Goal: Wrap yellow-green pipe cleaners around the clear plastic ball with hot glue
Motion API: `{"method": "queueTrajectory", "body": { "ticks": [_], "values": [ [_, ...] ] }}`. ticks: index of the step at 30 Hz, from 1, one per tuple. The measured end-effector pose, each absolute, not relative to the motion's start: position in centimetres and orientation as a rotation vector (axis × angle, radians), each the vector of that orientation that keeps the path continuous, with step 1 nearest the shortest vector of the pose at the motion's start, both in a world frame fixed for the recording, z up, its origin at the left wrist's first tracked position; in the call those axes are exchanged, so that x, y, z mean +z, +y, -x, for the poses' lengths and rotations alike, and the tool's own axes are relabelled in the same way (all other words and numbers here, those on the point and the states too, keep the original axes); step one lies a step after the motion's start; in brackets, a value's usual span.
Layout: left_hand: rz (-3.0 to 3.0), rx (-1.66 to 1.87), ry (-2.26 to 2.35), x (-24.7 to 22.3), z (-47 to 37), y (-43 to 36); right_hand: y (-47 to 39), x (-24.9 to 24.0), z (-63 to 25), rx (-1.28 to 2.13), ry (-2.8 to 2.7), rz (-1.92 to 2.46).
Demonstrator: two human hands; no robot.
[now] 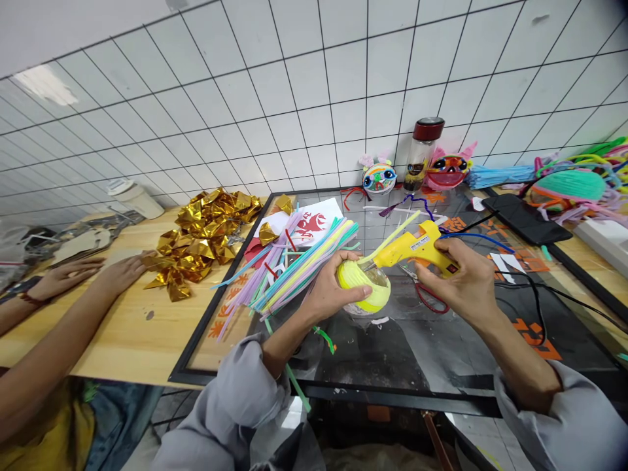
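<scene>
My left hand (pixel 336 288) is wrapped round a small rounded object covered in yellow pipe cleaner (pixel 375 299), held above the dark board. From the right, my right hand (pixel 458 278) grips a yellow glue gun (pixel 417 247), its nozzle at the top of the yellow object. A yellow strand (pixel 400 230) rises from that spot; its lower end is partly hidden. Red-handled scissors (pixel 432 299) lie under my right hand. To the left of my left hand is a bundle of pastel pipe cleaners (pixel 304 265).
Gold foil pieces (pixel 210 222) and another person's hands (pixel 122 271) are at left. Along the wall stand two decorated animal heads (pixel 379 176) and a bottle (pixel 417 157). A phone (pixel 527 219), black cables (pixel 537 301) and more pipe cleaners (pixel 608 163) lie at right.
</scene>
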State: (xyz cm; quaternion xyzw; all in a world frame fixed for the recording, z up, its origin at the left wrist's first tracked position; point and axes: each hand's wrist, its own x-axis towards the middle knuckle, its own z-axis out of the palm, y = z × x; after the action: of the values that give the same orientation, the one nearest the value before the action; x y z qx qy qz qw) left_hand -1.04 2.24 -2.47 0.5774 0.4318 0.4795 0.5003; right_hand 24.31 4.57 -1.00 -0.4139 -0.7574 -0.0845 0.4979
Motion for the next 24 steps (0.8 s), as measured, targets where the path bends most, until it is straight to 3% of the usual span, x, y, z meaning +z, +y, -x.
{"method": "queueTrajectory", "body": {
  "ticks": [24],
  "values": [
    [-1.277,1.157,0.996,-2.31,1.19,2.51,4.12,-0.99,-24.61,-0.308,-1.828,1.025]
  ]
}}
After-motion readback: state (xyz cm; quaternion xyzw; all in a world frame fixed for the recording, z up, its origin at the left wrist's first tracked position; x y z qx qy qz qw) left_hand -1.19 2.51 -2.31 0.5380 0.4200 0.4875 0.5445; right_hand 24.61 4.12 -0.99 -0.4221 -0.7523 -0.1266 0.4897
